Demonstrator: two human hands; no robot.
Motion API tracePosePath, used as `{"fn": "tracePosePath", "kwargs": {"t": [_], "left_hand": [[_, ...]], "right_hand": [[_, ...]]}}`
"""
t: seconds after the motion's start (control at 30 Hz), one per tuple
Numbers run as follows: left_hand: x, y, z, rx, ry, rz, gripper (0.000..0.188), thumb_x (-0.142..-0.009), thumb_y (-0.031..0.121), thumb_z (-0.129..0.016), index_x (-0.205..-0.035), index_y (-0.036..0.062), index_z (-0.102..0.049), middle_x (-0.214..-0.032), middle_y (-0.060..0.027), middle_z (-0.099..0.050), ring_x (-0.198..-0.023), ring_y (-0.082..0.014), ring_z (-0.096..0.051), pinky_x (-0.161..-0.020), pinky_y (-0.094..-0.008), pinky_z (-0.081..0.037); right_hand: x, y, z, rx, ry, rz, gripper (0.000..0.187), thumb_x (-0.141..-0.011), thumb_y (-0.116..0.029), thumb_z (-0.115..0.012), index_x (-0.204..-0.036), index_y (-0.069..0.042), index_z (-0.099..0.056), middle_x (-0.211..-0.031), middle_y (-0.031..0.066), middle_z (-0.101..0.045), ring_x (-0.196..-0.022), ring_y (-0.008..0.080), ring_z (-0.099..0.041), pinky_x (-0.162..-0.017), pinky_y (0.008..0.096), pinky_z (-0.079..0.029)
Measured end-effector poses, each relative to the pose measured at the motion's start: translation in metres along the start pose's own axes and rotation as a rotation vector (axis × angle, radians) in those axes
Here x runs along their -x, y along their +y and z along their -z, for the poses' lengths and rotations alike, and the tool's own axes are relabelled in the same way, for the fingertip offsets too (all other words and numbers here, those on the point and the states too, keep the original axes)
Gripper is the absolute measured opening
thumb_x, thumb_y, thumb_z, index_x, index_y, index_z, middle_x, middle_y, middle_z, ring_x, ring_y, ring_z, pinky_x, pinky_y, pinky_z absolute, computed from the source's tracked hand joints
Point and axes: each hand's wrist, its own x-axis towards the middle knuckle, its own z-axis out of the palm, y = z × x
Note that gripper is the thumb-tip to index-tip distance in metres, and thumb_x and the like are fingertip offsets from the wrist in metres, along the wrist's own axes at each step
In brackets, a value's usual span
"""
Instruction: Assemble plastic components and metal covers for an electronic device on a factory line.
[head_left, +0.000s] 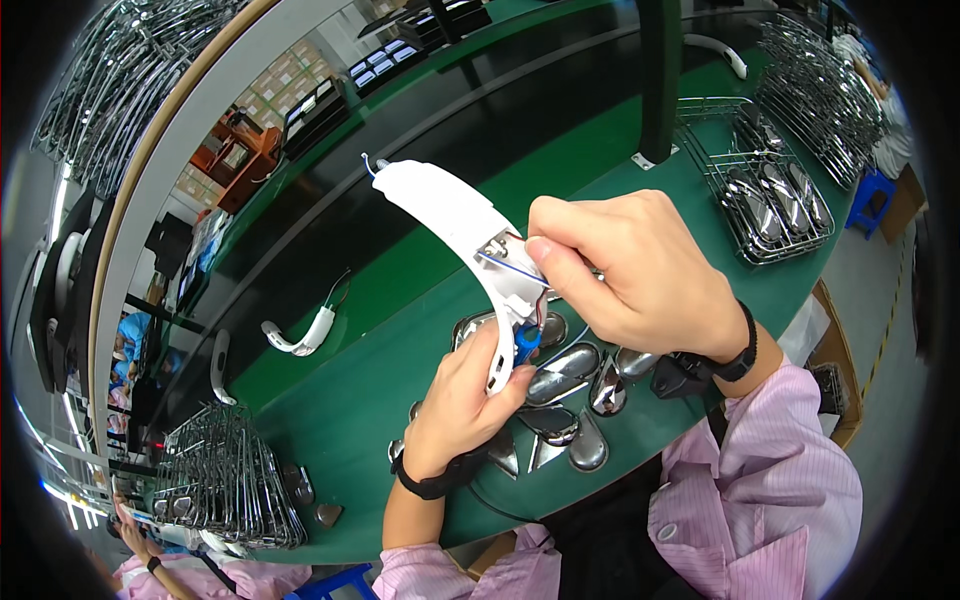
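My left hand (465, 400) is closed around the lower end of a white curved plastic housing (440, 200), which arches up and away to the left. Inside its open section, small metal parts and thin wires show. My right hand (635, 275) is pinched at that opening, with a thin blue wire (512, 266) running to its thumb and fingers; the exact grip is partly hidden. Beside my left fingers a bright blue piece (527, 342) sits at the housing's lower part. A short wire sticks out of the far tip. Below my hands, several shiny metal teardrop-shaped pieces (562, 375) lie on the green table (340, 480).
Wire baskets (770, 215) with shiny pieces stand at the right. A metal rack (225, 480) stands at the left table edge. Another white curved housing (300, 338) lies on the dark-and-green belt beyond. A post (660, 90) rises at the far edge. Another person's arm (135, 540) is at lower left.
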Motion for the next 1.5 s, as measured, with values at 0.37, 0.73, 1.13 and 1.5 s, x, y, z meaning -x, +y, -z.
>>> {"fn": "tracePosePath", "kwargs": {"t": [0.37,0.73,1.13,1.5], "left_hand": [[-0.004,0.010,0.002,-0.115,-0.025,-0.026,0.055,-0.088,0.014,-0.071,-0.137,-0.0002,-0.051,-0.111,-0.0205,-0.066,-0.089,-0.0370,-0.068,-0.075,-0.0400,-0.055],[-0.004,0.012,0.002,-0.142,0.002,-0.007,0.057,-0.088,0.014,-0.071,-0.138,-0.0021,-0.050,-0.111,-0.0213,-0.065,-0.089,-0.0372,-0.068,-0.075,-0.0397,-0.055],[-0.004,0.010,0.003,-0.198,0.061,-0.012,0.054,-0.087,0.011,-0.071,-0.135,-0.0012,-0.051,-0.099,-0.0191,-0.064,-0.081,-0.0376,-0.066,-0.069,-0.0407,-0.053],[-0.006,0.014,0.000,-0.198,0.122,-0.026,0.041,-0.090,0.003,-0.061,-0.129,-0.0053,-0.054,-0.096,-0.0134,-0.070,-0.077,-0.0224,-0.067,-0.072,-0.0336,-0.053]], "right_hand": [[0.004,0.005,-0.008,-0.206,-0.028,-0.110,0.016,-0.093,-0.003,-0.052,-0.107,0.004,-0.050,-0.081,0.0132,-0.056,-0.072,0.0238,-0.058,-0.063,0.0330,-0.045],[-0.001,0.001,-0.003,-0.558,0.093,-0.252,0.036,-0.085,0.005,-0.071,-0.117,0.001,-0.054,-0.105,0.0096,-0.067,-0.096,0.0156,-0.066,-0.083,0.0264,-0.053],[-0.007,0.021,0.008,-0.471,-0.039,-0.203,0.012,-0.090,-0.008,-0.069,-0.089,0.005,-0.069,-0.078,0.0091,-0.072,-0.073,0.0138,-0.069,-0.066,0.0273,-0.054],[-0.007,0.018,-0.029,-0.003,0.386,0.202,0.010,-0.081,-0.012,-0.079,-0.083,-0.005,-0.073,-0.069,0.0050,-0.069,-0.058,0.0198,-0.064,-0.049,0.0292,-0.047]]}}
